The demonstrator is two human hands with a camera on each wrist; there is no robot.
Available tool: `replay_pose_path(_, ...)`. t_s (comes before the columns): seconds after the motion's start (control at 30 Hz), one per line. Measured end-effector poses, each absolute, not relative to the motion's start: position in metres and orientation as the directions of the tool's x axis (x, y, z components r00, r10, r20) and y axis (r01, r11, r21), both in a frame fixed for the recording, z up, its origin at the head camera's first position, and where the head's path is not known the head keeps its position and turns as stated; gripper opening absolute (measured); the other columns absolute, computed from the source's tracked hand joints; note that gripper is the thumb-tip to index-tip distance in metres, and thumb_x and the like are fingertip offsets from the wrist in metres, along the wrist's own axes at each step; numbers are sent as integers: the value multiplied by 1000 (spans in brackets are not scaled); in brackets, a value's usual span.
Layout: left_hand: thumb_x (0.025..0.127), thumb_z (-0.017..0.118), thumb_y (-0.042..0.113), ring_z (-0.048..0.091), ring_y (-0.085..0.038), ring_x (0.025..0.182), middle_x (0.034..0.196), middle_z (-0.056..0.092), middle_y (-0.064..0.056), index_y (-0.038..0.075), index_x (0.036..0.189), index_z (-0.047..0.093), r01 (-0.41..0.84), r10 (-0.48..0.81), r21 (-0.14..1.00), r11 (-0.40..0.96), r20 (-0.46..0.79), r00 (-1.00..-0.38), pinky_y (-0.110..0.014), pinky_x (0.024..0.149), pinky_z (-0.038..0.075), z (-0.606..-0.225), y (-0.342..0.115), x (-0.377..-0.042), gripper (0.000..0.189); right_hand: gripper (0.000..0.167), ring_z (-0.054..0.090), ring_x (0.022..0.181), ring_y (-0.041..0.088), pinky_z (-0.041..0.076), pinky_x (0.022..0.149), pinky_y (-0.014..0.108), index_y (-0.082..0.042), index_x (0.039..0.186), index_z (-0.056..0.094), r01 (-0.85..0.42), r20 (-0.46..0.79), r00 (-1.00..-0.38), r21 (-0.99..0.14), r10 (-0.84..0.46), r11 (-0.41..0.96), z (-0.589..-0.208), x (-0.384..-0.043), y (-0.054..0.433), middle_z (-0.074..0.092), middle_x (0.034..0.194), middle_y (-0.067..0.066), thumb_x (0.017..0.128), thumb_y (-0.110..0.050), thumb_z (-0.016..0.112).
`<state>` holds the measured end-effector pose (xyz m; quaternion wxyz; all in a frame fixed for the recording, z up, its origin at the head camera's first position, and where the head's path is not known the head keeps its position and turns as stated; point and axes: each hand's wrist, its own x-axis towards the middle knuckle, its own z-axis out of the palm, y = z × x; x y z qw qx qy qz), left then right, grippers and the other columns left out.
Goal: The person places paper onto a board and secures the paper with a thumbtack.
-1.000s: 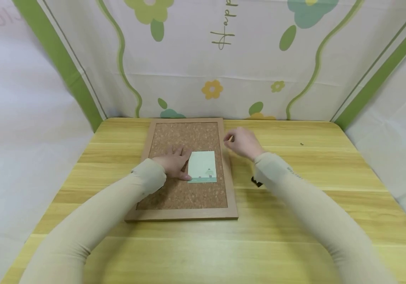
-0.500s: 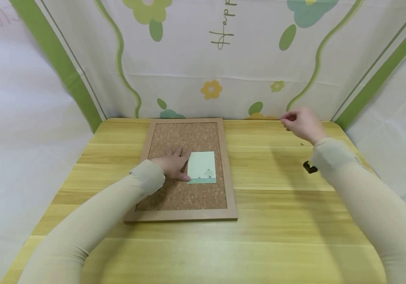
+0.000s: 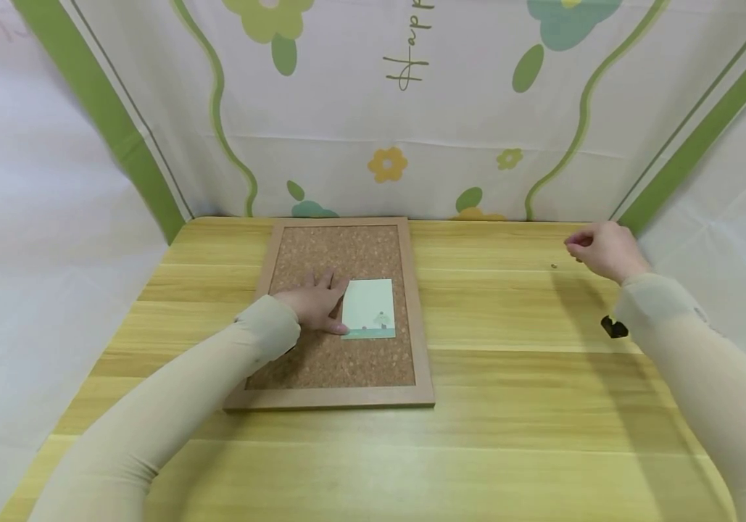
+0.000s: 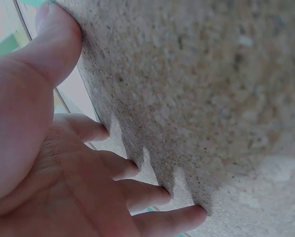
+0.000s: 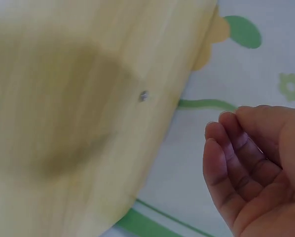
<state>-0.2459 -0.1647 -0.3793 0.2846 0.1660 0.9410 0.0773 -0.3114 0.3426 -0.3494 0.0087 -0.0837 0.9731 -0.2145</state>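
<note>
My left hand (image 3: 314, 303) lies with spread fingers on a wood-framed corkboard (image 3: 373, 362). Its thumb and index finger touch the left edge of a pale green note card (image 3: 369, 308), which has a small printed tree. In the left wrist view, the fingertips (image 4: 197, 212) press against the cork. Over the right back of the table, my right hand (image 3: 607, 250) hovers with its fingers loosely curled and the thumb by the index fingertip; nothing shows between them. Just left of it, a tiny shiny, metallic-looking piece (image 5: 144, 96) lies on the wood.
A light wooden table (image 3: 510, 413) carries the board. Its back edge meets a white cloth (image 3: 464, 109) printed with flowers, and more white cloth hangs at both sides. A small black device (image 3: 614, 326) shows at the right sleeve.
My right hand has swung away from the board's right edge to the table's right back, rising and then lowering. My left hand has stayed on the card and board.
</note>
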Motion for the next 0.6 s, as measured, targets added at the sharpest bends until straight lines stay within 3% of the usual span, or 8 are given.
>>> replay_pose_path(0.17,90,65,51,-12,-54,142,162,-15,-21,13,160,-2,276,367,249,928,-498,-785,-74,103,21,-377,-164,-244,104,28,63,93,41,47,81,54,8,114,68,-153,-21,-984,-404,-176,902,-373,-319,361,69,103,24,98,-13,58)
replay_pose_path(0.6,89,65,51,-17,-50,143,161,-20,-18,16,160,-7,251,356,263,931,-518,-778,-73,104,20,-382,-165,-246,106,25,59,101,46,43,89,60,7,109,71,-128,-59,-985,-394,-164,910,-403,-334,370,68,105,26,96,-13,62)
